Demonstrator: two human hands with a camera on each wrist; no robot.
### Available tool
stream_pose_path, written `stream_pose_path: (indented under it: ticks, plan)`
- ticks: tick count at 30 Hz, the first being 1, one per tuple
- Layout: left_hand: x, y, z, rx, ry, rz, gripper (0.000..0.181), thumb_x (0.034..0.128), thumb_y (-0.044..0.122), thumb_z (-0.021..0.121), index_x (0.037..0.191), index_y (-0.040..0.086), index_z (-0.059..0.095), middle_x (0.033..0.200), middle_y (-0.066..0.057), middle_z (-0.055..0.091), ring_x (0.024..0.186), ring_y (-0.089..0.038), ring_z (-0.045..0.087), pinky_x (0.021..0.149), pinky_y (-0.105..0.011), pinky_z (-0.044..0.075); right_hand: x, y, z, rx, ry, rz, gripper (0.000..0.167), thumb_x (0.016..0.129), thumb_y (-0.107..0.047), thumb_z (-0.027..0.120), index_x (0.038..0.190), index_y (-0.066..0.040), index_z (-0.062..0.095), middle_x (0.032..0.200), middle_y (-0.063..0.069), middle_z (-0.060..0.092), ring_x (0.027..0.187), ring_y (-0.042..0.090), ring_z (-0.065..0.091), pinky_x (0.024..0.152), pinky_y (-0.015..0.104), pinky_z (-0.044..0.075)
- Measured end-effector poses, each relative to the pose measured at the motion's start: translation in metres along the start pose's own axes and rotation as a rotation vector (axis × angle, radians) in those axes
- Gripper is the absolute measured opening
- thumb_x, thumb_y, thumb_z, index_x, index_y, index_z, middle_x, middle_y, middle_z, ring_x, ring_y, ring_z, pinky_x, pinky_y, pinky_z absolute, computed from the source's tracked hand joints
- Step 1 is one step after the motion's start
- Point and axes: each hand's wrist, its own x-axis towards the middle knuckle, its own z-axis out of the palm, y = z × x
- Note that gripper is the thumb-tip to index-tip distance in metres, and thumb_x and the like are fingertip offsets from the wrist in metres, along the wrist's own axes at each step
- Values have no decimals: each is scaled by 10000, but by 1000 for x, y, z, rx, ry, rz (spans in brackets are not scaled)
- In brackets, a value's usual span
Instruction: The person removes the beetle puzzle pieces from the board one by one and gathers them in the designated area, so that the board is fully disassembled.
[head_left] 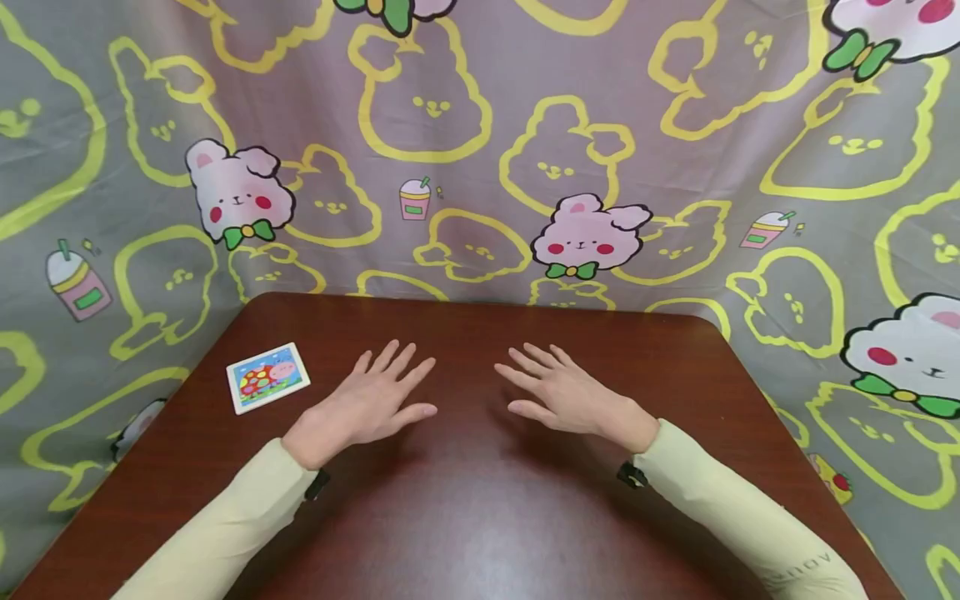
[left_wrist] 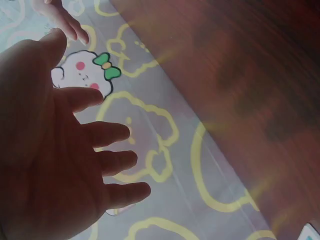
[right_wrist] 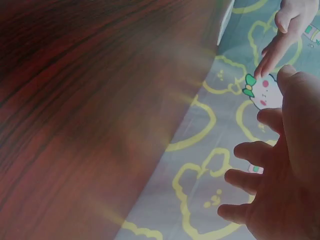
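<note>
Both hands hover above a dark brown wooden table (head_left: 465,500), fingers spread and palms empty. The left hand (head_left: 367,402) is nearest to a white-framed picture puzzle or card (head_left: 268,377) showing a red, spotted ladybug; a gap separates them. Across from it, the right hand (head_left: 573,398) points its fingers inward and touches nothing. In the left wrist view the left palm (left_wrist: 45,145) shows with its fingers extended. The right wrist view has the right hand (right_wrist: 280,170) likewise spread. A corner of the white-framed piece (left_wrist: 310,232) peeks into the left wrist view.
A grey curtain (head_left: 480,108) with yellow bear outlines and white bunny faces hangs behind and along both sides of the table. Dark wrist straps (head_left: 632,475) sit at the cuffs of the cream sleeves (head_left: 225,521).
</note>
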Motion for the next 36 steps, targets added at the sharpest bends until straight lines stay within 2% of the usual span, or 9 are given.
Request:
stream_pose_path:
  ticks: [6, 11, 18, 22, 26, 32, 36]
  plan:
    - [1, -14, 7, -24, -14, -41, 787, 948, 689, 386, 1571, 227, 253, 1636, -157, 195, 1515, -403, 134, 1167, -650, 184, 12, -4, 8, 20, -37, 12, 635, 997, -618, 342, 1546, -301, 310, 1609, 63, 300, 1502, 330, 244, 1176, 600, 229]
    - [1, -27, 12, -61, 2, -61, 789, 948, 669, 417, 1565, 199, 273, 1625, -184, 214, 1503, -429, 154, 1151, -674, 192, 22, -8, 15, 42, -66, 8, 656, 995, -643, 299, 1554, -300, 289, 1617, 63, 287, 1508, 321, 229, 1175, 602, 228]
    - [-7, -49, 14, -72, 30, -90, 739, 964, 525, 532, 1545, 124, 314, 1587, -251, 266, 1467, -479, 210, 1114, -701, 231, 33, -19, 23, 87, -67, -9, 685, 987, -666, 268, 1551, -280, 304, 1617, 71, 287, 1497, 329, 254, 1165, 612, 236]
    - [-12, -65, 15, -77, 51, -114, 714, 966, 451, 567, 1530, 83, 331, 1561, -289, 291, 1439, -512, 240, 1086, -711, 265, 38, -25, 24, 98, -59, -24, 670, 994, -644, 303, 1545, -264, 327, 1605, 85, 311, 1486, 327, 280, 1155, 607, 263]
    - [-15, -82, 15, -103, 57, -158, 702, 974, 416, 564, 1524, 51, 324, 1549, -320, 281, 1423, -540, 234, 1077, -718, 269, 43, -30, 26, 109, -61, -36, 653, 1001, -619, 332, 1542, -252, 336, 1591, 105, 338, 1467, 330, 321, 1149, 585, 294]
    - [-20, -106, 14, -129, 27, -236, 728, 980, 399, 554, 1528, 7, 277, 1544, -369, 225, 1407, -587, 191, 1091, -709, 259, 50, -35, 32, 125, -57, -81, 637, 1011, -577, 367, 1523, -197, 380, 1540, 172, 409, 1400, 371, 415, 1124, 555, 346]
    - [-26, -119, 12, -135, -26, -341, 751, 988, 420, 526, 1532, -9, 236, 1540, -396, 166, 1393, -612, 156, 1071, -741, 238, 52, -37, 34, 130, -64, -87, 624, 1013, -557, 388, 1520, -192, 385, 1526, 175, 429, 1383, 363, 439, 1128, 529, 356]
